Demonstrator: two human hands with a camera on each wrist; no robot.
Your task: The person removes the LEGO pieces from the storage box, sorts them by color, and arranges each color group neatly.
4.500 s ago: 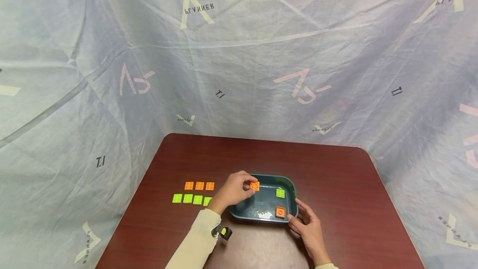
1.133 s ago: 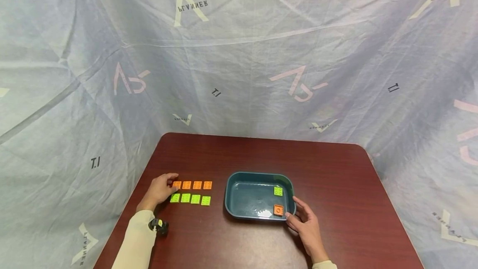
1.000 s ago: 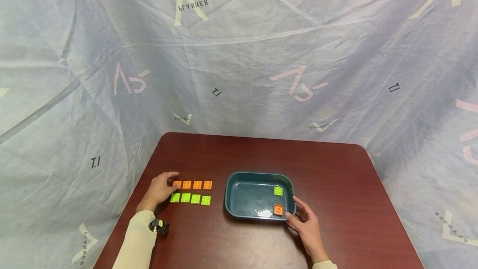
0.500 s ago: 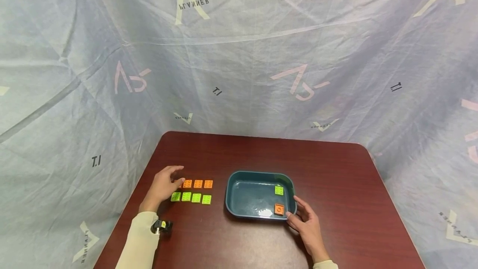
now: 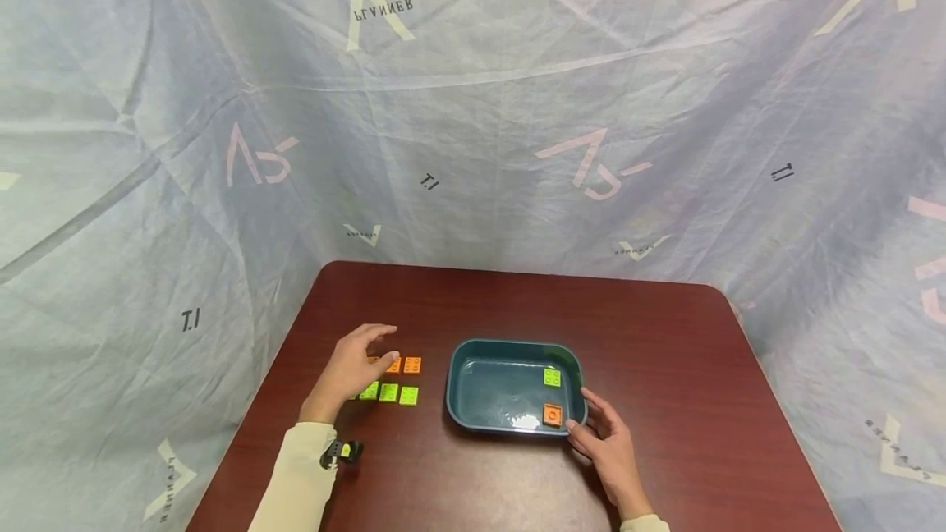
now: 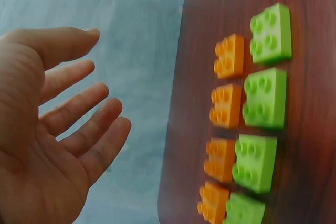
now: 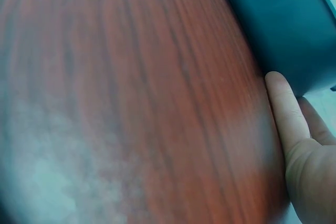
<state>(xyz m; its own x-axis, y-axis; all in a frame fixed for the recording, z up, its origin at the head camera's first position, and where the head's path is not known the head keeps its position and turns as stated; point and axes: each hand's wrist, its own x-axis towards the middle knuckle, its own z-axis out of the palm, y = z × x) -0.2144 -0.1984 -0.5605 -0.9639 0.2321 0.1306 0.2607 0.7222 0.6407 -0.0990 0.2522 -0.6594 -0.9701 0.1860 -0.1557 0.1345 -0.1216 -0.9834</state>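
Note:
My left hand (image 5: pixel 353 368) hovers over the left part of the two brick rows in the head view, its fingers spread and nothing held. In the left wrist view, a row of several orange toy bricks (image 6: pixel 224 106) lies beside a row of several lime green toy bricks (image 6: pixel 265 98), studs showing. Part of both rows is hidden behind the hand in the head view. With thumb and fingers my right hand (image 5: pixel 609 450) holds the near right corner of a dark teal tray (image 5: pixel 517 433). Inside the tray are a green brick (image 5: pixel 552 377) and an orange brick (image 5: pixel 552 415) with its underside up.
Everything stands on a dark red wooden table (image 5: pixel 650 343) with rounded far corners. A pale grey cloth (image 5: pixel 473 146) with printed letters hangs behind and at both sides. The tray sits right of the brick rows, with a gap of bare tabletop between.
My left hand carried an orange brick from over the tray to the left end of the orange row, let go, then lifted and moved right. My right hand has stayed at the tray.

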